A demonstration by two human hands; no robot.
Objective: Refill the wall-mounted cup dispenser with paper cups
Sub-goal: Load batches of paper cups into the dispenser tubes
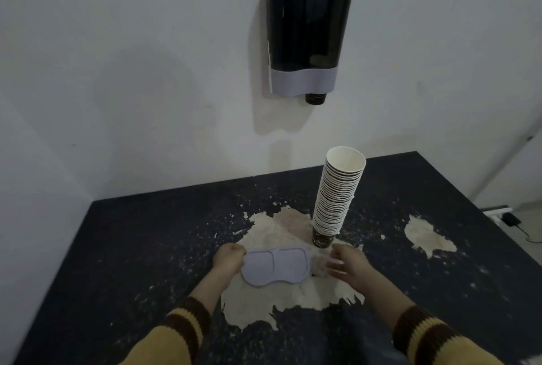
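A dark, see-through cup dispenser (308,36) with a pale lilac base band hangs on the white wall; one dark cup pokes out of its bottom right. A tall stack of paper cups (337,197) stands upright on the table below it, leaning slightly. The dispenser's lilac lid (275,266), with two rounded recesses, lies on the table in front of the stack. My left hand (228,257) grips the lid's left end. My right hand (347,266) hovers just right of the lid with fingers spread, blurred and holding nothing.
The dark table (132,247) has worn pale patches where its surface has peeled, under the lid and at the right. Its right edge drops to the floor, where a power strip (498,213) with a plug lies. The wall stands close behind the table.
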